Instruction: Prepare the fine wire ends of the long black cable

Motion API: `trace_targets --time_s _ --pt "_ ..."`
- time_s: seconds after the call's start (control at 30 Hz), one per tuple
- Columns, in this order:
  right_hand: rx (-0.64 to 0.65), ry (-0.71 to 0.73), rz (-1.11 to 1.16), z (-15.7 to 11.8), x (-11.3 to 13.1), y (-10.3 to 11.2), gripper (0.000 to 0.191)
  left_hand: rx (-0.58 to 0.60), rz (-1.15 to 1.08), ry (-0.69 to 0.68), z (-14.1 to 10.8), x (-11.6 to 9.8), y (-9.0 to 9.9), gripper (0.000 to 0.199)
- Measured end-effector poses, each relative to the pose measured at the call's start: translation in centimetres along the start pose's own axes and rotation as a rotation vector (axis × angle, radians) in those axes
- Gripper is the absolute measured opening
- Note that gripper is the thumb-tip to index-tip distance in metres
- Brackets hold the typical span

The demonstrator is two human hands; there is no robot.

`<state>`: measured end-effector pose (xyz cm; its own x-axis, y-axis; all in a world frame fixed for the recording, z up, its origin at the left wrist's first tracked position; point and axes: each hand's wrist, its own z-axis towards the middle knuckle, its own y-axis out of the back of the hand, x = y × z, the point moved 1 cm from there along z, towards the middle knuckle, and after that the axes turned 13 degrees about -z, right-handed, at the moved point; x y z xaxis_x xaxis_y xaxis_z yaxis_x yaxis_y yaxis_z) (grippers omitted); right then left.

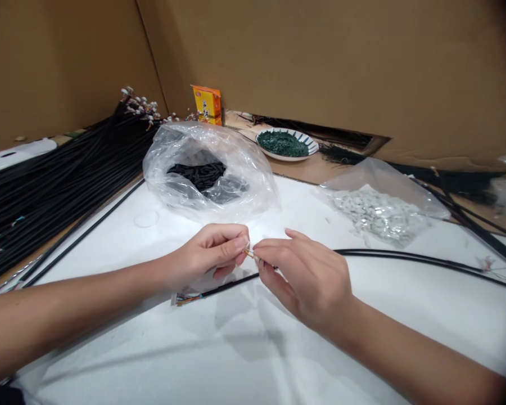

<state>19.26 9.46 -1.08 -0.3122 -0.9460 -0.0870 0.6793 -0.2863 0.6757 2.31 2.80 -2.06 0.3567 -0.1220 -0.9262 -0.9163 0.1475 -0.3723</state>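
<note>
Near the middle of the head view, my left hand (223, 247) is closed in a pinch on a small white piece at the ends of thin wires. My right hand (307, 275) pinches the same thin coloured wires (251, 253) just to the right, its fingertips almost touching the left ones. Part of the wires is hidden by the right fingers. Below my left hand lies a black cable end (189, 298) with a white connector and coloured wires. Black cables (388, 255) run from behind my right hand toward the right edge.
A clear bag of black pieces (202, 174) stands behind the hands. Bagged white connectors (379, 211) lie at the right. Farther back are a plate of green bits (283, 143) and a yellow-orange box (207, 104). Bundled black cables (67, 174) fill the left.
</note>
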Motion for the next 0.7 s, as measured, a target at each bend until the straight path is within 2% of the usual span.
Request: trace_targets --time_s 0.17,0.33,0.6,0.7 --pt "0.001 -0.041 0.005 0.0 0.3 -0.2 0.006 -0.026 0.108 -0.037 0.1 -0.1 -0.3 0.033" --pt "0.022 -0.09 0.049 -0.1 0.4 -0.3 0.004 -0.102 0.225 -0.063 -0.2 0.1 -0.6 0.035" --pt "0.025 -0.126 0.111 -0.2 0.7 -0.5 0.004 -0.131 0.343 -0.13 -0.4 -0.1 -1.3 0.037" --pt "0.019 -0.12 0.107 -0.2 0.9 -0.4 0.005 -0.122 0.341 -0.094 -0.4 -0.2 -1.4 0.036"
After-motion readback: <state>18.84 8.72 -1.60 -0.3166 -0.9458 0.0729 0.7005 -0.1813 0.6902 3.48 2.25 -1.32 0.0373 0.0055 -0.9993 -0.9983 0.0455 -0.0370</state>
